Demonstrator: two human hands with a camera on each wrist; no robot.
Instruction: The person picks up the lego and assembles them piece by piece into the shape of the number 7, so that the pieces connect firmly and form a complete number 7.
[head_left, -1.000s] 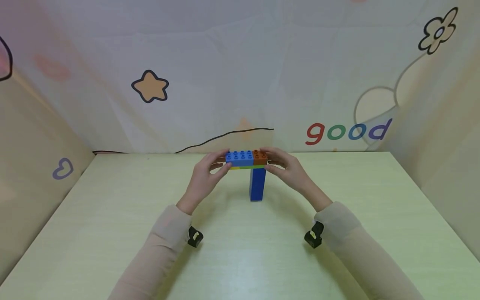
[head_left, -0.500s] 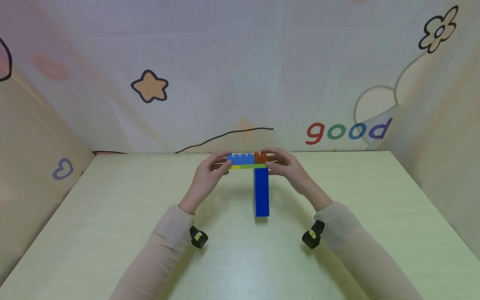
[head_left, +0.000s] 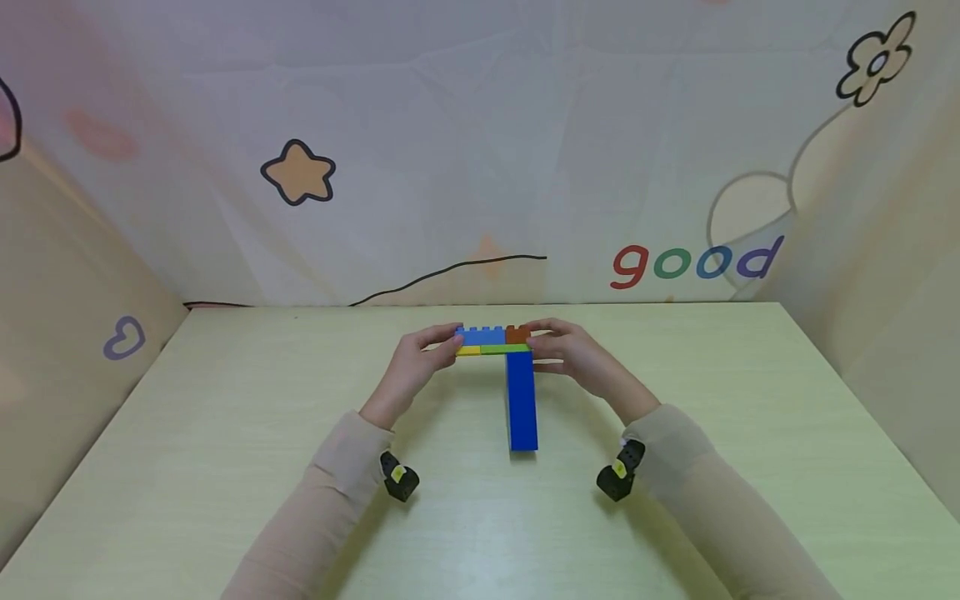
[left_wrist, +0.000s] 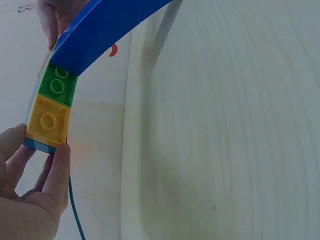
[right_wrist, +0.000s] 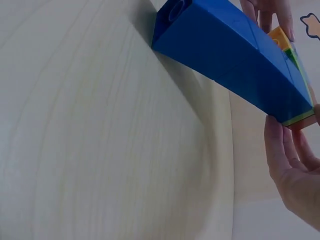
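Both hands hold one toy building-block structure off the table. Its top row is a light blue brick (head_left: 482,337) and a brown brick (head_left: 517,335), with a yellow brick (head_left: 468,351) and a green brick (head_left: 493,350) beneath. From the right end a long dark blue column (head_left: 522,404) hangs down; its hollow foot shows in the right wrist view. My left hand (head_left: 411,367) pinches the left end between thumb and fingers. At the right end, my right hand (head_left: 585,362) grips the brown brick, with lower fingers beside the column top. Undersides of yellow and green show in the left wrist view.
A pale wood-grain table (head_left: 300,467) lies below, with the column's shadow on it. Behind stands a printed cloth backdrop (head_left: 480,150) with a star, a flower and the word "good". Black wrist cameras sit at both cuffs.
The structure has tilted, so the column's face shows longer and its foot has come nearer to me. Both hands, still holding it, have shifted lower in the head view.
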